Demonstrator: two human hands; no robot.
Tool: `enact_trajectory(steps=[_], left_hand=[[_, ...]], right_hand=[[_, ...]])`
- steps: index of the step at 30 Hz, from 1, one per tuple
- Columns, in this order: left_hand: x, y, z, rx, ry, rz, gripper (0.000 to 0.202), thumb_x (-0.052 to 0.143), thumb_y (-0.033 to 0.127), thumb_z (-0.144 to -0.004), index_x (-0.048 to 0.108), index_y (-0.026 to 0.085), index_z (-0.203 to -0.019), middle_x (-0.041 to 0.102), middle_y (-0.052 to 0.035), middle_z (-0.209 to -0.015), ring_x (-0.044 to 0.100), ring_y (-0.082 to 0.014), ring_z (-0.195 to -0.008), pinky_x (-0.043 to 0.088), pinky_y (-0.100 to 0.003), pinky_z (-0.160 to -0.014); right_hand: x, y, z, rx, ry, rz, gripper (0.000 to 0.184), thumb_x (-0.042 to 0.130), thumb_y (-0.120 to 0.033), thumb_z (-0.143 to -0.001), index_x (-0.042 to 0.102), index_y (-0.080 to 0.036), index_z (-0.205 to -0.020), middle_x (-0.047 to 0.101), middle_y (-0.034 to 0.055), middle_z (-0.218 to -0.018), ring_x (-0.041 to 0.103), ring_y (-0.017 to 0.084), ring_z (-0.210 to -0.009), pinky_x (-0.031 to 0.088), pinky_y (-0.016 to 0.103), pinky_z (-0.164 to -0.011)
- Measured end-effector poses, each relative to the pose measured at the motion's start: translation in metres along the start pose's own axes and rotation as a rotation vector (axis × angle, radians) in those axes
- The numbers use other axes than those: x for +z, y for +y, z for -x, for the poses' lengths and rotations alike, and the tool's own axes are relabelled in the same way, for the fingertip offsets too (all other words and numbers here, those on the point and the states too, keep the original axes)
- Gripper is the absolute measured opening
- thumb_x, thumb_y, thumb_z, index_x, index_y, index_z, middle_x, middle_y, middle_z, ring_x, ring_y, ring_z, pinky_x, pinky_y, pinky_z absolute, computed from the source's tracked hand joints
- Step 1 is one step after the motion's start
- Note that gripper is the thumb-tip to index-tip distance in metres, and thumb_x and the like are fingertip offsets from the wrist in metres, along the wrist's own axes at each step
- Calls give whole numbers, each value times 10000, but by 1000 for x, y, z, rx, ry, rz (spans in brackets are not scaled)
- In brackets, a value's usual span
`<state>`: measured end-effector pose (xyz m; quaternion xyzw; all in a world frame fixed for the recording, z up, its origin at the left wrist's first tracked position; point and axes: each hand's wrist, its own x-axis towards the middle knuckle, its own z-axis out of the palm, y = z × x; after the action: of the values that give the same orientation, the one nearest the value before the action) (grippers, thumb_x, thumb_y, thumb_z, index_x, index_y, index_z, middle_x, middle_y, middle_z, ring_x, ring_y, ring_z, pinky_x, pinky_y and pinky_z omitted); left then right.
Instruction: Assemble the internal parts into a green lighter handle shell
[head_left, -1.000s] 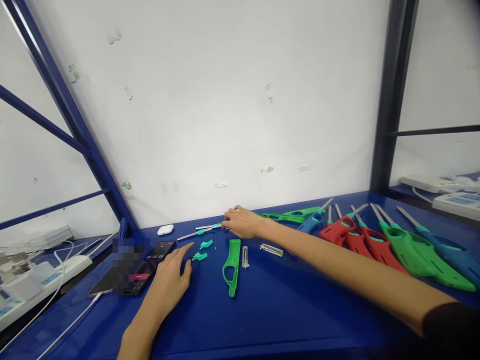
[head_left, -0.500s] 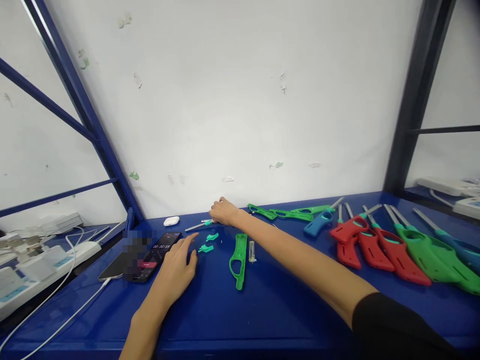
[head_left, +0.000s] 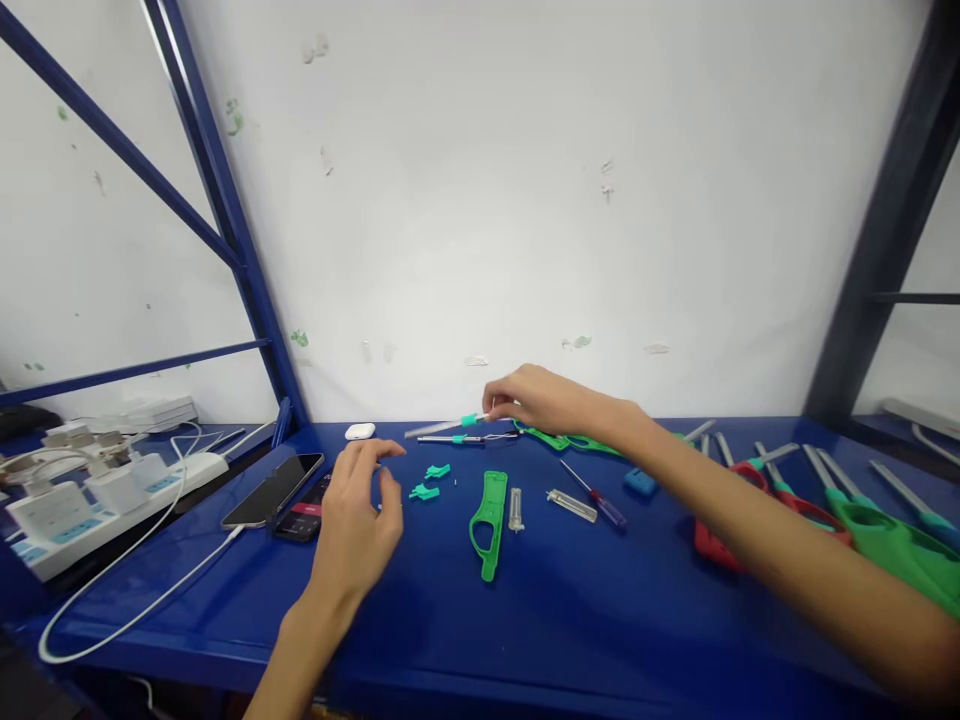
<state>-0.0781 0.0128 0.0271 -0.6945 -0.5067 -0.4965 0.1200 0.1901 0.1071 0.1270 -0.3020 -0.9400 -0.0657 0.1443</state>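
My right hand (head_left: pixel 521 393) is pinched on a lighter nozzle (head_left: pixel 442 427), a thin metal tube with a teal collar, raised over the back of the table and pointing left. A second lighter nozzle (head_left: pixel 454 440) with wires lies just below it. My left hand (head_left: pixel 361 500) holds nothing, its fingers bent and apart, beside the black phone (head_left: pixel 300 522). Two small teal triggers (head_left: pixel 424 492) lie to its right. In the middle rests a green half of a lighter shell (head_left: pixel 491 520), with a clear fuel tank (head_left: pixel 515 510) beside it.
Another clear tank (head_left: pixel 572 505) and a screwdriver (head_left: pixel 604 505) lie right of centre. Assembled red and green lighters (head_left: pixel 900 540) fill the right side, partly behind my forearm. At left are a charging phone (head_left: pixel 276 490), a white earbud case (head_left: pixel 360 431) and a power strip (head_left: pixel 120 525).
My right hand has lifted a nozzle off the table and drawn it to the right. The view has shifted, and the screwdriver and second tank are uncovered. My left hand stays open near the phone.
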Motion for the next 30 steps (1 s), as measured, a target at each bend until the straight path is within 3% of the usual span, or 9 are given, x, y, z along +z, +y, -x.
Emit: enact_trajectory(steps=[3, 5, 8, 11, 14, 18, 23, 26, 30], left_hand=[[-5, 32, 3, 70, -78, 26, 297, 487, 317, -1044, 618, 257, -1304, 610, -80, -1293, 591, -253, -1220, 493, -447, -1053], [-6, 45, 4, 99, -184, 49, 363, 516, 354, -1034, 592, 306, -1386, 628, -62, -1325, 611, -246, -1218, 507, -400, -1032], [-7, 51, 6, 109, -338, 91, 330, 524, 377, -1039, 648, 308, -1337, 742, -17, -1099, 717, -194, -958, 565, -303, -855], [-8, 48, 5, 79, -407, 106, 304, 518, 399, -1043, 692, 290, -1267, 764, 10, -904, 734, -175, -792, 567, -270, -756], [-13, 43, 2, 32, -397, 84, 327, 512, 453, -1042, 682, 303, -1278, 774, 5, -915, 748, -202, -841, 568, -296, -793], [-22, 37, -3, -19, -383, 54, 345, 532, 519, -1020, 678, 329, -1268, 776, 12, -920, 750, -212, -825, 561, -289, -719], [-30, 25, -7, -39, -366, 44, 394, 545, 589, -991, 687, 345, -1265, 776, 15, -931, 752, -204, -819, 581, -287, -743], [-32, 18, -9, -43, -343, 28, 418, 563, 598, -973, 681, 354, -1292, 768, 6, -1009, 742, -211, -879, 593, -309, -810], [-34, 14, -10, -35, -333, 16, 430, 580, 601, -956, 678, 376, -1309, 744, 1, -1009, 710, -216, -872, 584, -329, -802]], right_hand=[[-9, -24, 22, -88, -15, -84, 149, 657, -288, -1066, 706, -148, -1050, 714, 25, -968, 706, 191, -867, 602, 387, -829], [-13, -40, 28, -147, -36, -138, 152, 661, -285, -1066, 717, -150, -1024, 717, 11, -921, 705, 182, -835, 597, 375, -818], [-17, -58, 29, -193, -50, -192, 137, 678, -270, -1059, 733, -152, -1014, 719, -4, -870, 704, 176, -808, 589, 363, -808], [-21, -63, 28, -181, -37, -214, 131, 688, -279, -1054, 741, -159, -1049, 721, -7, -856, 704, 178, -803, 584, 366, -814], [-24, -50, 29, -108, 19, -206, 227, 619, -357, -1092, 710, -166, -1175, 725, 14, -933, 707, 188, -826, 590, 394, -837], [-22, -9, 32, 89, 63, -137, 253, 612, -363, -1090, 669, -158, -1226, 707, 48, -1042, 706, 211, -899, 599, 427, -860], [0, 41, 36, 245, -118, -76, 232, 686, -335, -1047, 674, -160, -1199, 692, 69, -1139, 701, 215, -943, 616, 408, -840], [16, 52, 35, 267, -214, -71, 226, 691, -331, -1044, 676, -164, -1196, 690, 72, -1154, 699, 215, -949, 617, 405, -840], [26, 46, 31, 238, -239, -80, 234, 677, -338, -1052, 672, -170, -1215, 685, 77, -1176, 695, 221, -972, 613, 416, -859]])
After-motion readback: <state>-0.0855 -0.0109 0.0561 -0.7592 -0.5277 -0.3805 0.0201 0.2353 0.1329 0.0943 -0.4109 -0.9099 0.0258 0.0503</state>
